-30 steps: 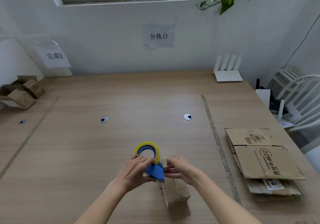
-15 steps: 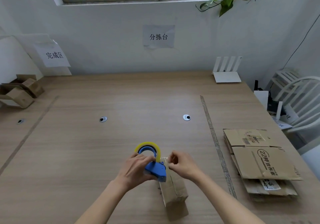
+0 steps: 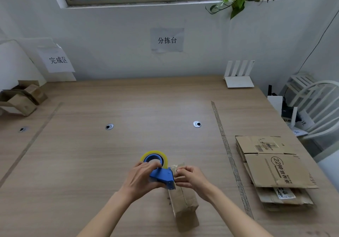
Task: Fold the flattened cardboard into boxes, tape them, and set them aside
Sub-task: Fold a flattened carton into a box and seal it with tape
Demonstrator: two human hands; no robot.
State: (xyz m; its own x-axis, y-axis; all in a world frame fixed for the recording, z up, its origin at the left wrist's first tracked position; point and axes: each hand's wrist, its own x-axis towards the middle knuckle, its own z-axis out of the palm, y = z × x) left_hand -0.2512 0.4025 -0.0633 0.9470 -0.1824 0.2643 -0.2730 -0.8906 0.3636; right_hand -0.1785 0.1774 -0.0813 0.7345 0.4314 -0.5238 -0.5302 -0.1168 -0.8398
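Left hand (image 3: 142,179) grips the blue tape dispenser (image 3: 161,176), fingers curled round its body; the yellow-rimmed roll sits at the far end, the cutter end points toward the right hand. Right hand (image 3: 190,177) has thumb and forefinger closed in a pinch on the free end of the clear tape (image 3: 175,169), drawn out just beside the dispenser's mouth. Exactly how much tape is out cannot be told; the film is nearly invisible.

The folded box (image 3: 183,202) lies on the surface (image 3: 91,163) directly below and near-side of both hands. Its long axis runs from the hands toward the person, tilted slightly right. The seam of its upper face appears to run along that same axis. Far end of the box is touching or just under the dispenser's cutter end; contact cannot be confirmed.

Judgement: step in hand is starting the tape strip. The key relation is that the seam extends toward the person from the pinch point, so the right hand, nearer the box's far end, would anchor the tape there while the left draws the dispenser along the axis.

Flattened cardboard stack (image 3: 275,170) lies well apart to the right, beyond a tape line on the surface. Finished boxes (image 3: 22,97) sit at the far left.
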